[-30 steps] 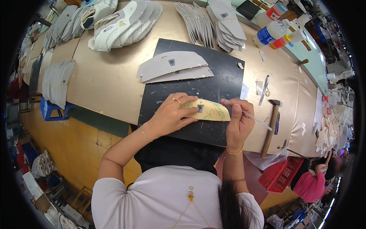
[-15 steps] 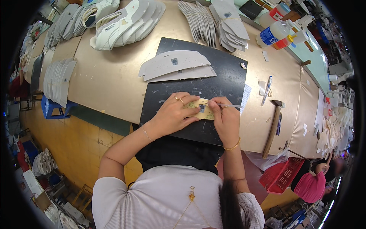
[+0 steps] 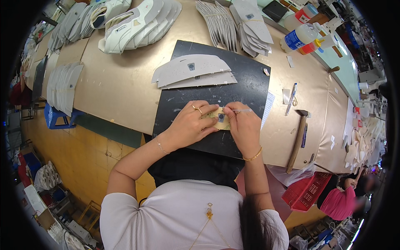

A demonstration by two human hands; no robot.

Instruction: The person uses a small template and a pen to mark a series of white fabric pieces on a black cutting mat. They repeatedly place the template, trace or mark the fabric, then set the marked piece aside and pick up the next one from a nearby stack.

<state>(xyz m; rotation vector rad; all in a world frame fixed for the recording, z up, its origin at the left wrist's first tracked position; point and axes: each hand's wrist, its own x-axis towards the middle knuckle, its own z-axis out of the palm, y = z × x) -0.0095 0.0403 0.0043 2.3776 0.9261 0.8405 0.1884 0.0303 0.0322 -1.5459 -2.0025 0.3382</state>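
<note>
My left hand [image 3: 192,123] rests on a small yellowish plate [image 3: 227,124], its fingers and thumb holding the plate's left part against the black board. A dark grey patch [image 3: 221,117] shows in the middle of the plate, between my hands. My right hand [image 3: 245,127] pinches a thin pale stick-like tool [image 3: 245,110] over the plate's upper right side. The tool's working end is hidden by the fingers. Beyond my hands, two curved light-grey shoe pieces [image 3: 177,68] overlap on the black board [image 3: 250,75]; each bears a dark patch.
Stacks of grey pieces [image 3: 216,25] and white shoe uppers [image 3: 137,31] line the table's far side. At right lie a hammer [image 3: 296,143], a pen [image 3: 291,99] and bottles [image 3: 300,37]. A red basket [image 3: 306,193] stands below the table edge, near another person [image 3: 339,202].
My right hand has shifted slightly left and up over the plate, and the thin tool has moved with it, its outer end now farther left. My left hand stays in place.
</note>
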